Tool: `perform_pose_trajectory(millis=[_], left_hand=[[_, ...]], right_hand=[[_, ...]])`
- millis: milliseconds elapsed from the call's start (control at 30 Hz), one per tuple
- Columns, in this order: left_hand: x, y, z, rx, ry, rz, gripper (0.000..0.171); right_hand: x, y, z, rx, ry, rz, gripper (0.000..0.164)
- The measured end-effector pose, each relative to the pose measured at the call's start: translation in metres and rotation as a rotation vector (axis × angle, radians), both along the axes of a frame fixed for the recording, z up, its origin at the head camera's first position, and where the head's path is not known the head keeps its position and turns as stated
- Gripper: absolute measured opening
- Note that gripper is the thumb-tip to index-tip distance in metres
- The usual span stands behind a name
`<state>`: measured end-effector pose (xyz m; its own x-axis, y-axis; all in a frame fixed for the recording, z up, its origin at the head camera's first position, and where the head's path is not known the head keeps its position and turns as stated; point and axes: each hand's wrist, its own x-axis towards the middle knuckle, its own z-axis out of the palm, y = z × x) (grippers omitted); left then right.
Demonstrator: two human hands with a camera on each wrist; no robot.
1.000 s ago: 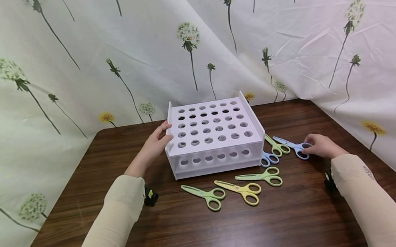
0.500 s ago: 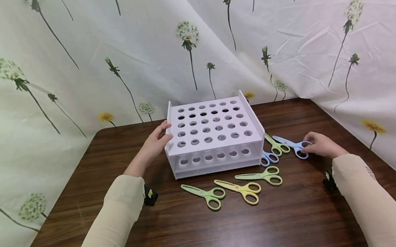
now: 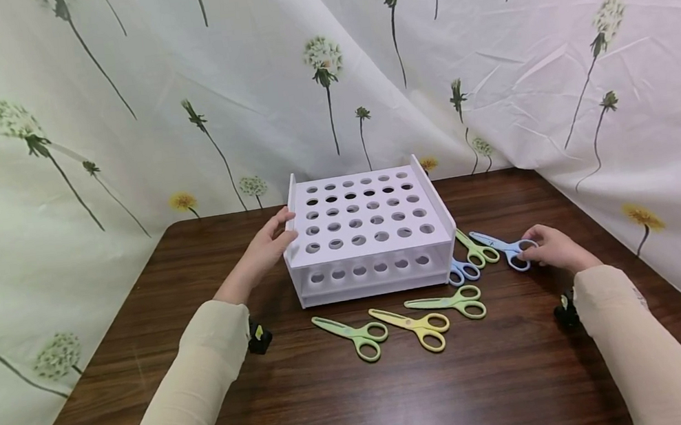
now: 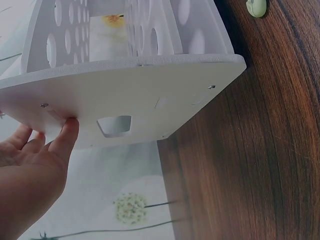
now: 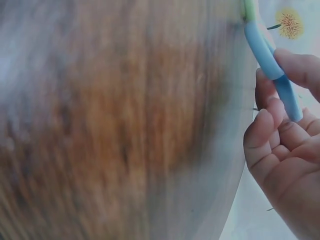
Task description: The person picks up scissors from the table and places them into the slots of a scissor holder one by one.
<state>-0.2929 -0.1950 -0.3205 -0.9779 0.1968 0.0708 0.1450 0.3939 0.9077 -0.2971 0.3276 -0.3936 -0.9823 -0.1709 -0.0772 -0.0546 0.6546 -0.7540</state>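
My left hand [image 3: 265, 249] touches the left side panel of a white rack [image 3: 375, 245] with rows of round holes. In the left wrist view its thumb [image 4: 67, 132] and fingertips rest against the panel's outer face. At the right, my right hand [image 3: 555, 248] pinches a handle loop of blue scissors [image 3: 509, 249], blades pointing left toward the rack. From the right wrist, the blue handle [image 5: 267, 57] shows between thumb and fingers. Beside these lie green scissors [image 3: 477, 252] and a second pair of blue scissors [image 3: 464, 271], partly hidden by the rack.
In front of the rack lie green scissors [image 3: 353, 336], yellow scissors [image 3: 411, 326] and another green pair [image 3: 452, 302] on the dark wooden table [image 3: 349, 412]. A white curtain with dandelion prints [image 3: 243, 112] hangs behind and along both sides.
My right hand has shifted slightly up in the head view, and the handle of the blue scissors has risen a little with it. The left hand and rack stay put.
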Motion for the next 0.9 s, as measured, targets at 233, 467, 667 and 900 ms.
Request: perform_pose_trajectory(millis=[233, 467, 667, 900], left_hand=[[0.0006, 0.0004, 0.0010, 0.002, -0.001, -0.002, 0.046], [0.0017, 0.0003, 0.0009, 0.006, -0.004, -0.002, 0.046], [0.0010, 0.0006, 0.0010, 0.007, -0.011, 0.002, 0.046], [0.0028, 0.0013, 0.0025, 0.014, -0.013, -0.003, 0.046]], right_hand=[[-0.0007, 0.0025, -0.0010, -0.045, 0.016, -0.013, 0.037], [-0.0004, 0.0022, -0.0015, -0.094, 0.039, -0.033, 0.040], [-0.0011, 0.0034, -0.0015, -0.171, 0.062, -0.050, 0.037], [0.0001, 0.0027, 0.0031, -0.232, 0.052, -0.079, 0.041]])
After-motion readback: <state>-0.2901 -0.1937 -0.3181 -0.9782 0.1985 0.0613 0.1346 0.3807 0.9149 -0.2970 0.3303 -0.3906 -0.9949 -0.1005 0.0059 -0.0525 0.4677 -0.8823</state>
